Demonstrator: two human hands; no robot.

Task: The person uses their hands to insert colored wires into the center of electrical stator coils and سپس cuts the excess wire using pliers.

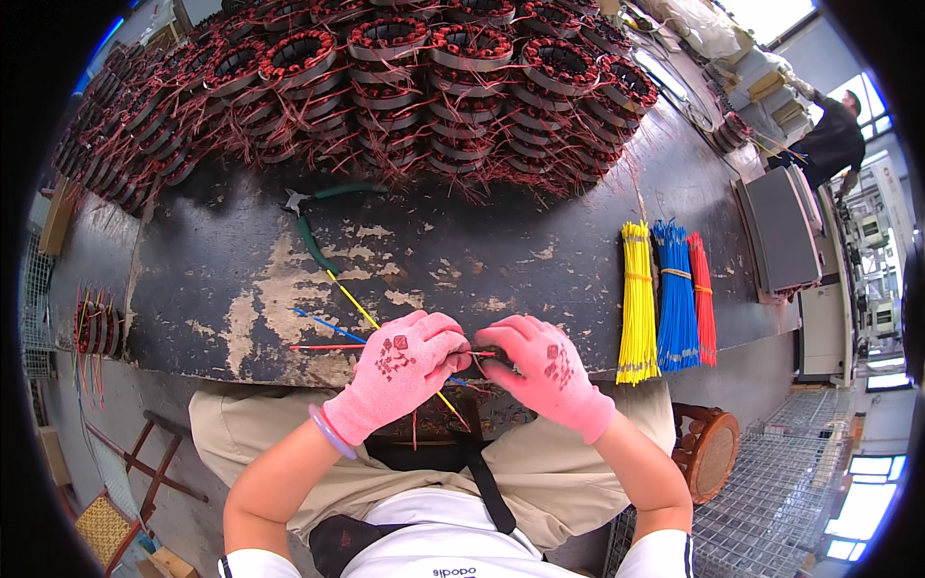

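Observation:
My left hand [409,361] and my right hand [541,371], both in pink printed gloves, meet at the table's near edge. Their fingertips are closed together in a pinch on a thin red wire [482,354] that shows in the gap between them. A loose yellow wire [349,296], a blue wire [328,326] and another red wire [318,347] run under my left hand. The yellow one comes out below it, toward my lap. Something dark lies beneath my hands, mostly hidden. Green-handled cutting pliers [310,241] rest spread apart beyond my left hand.
Stacked wire-wound motor stators [385,96] fill the table's far side. Tied bundles of yellow [636,303], blue [677,299] and red wires [703,299] lie at right. More stators [99,328] sit at far left. A wooden stool [708,453] stands right of me; another person [833,140] is beyond.

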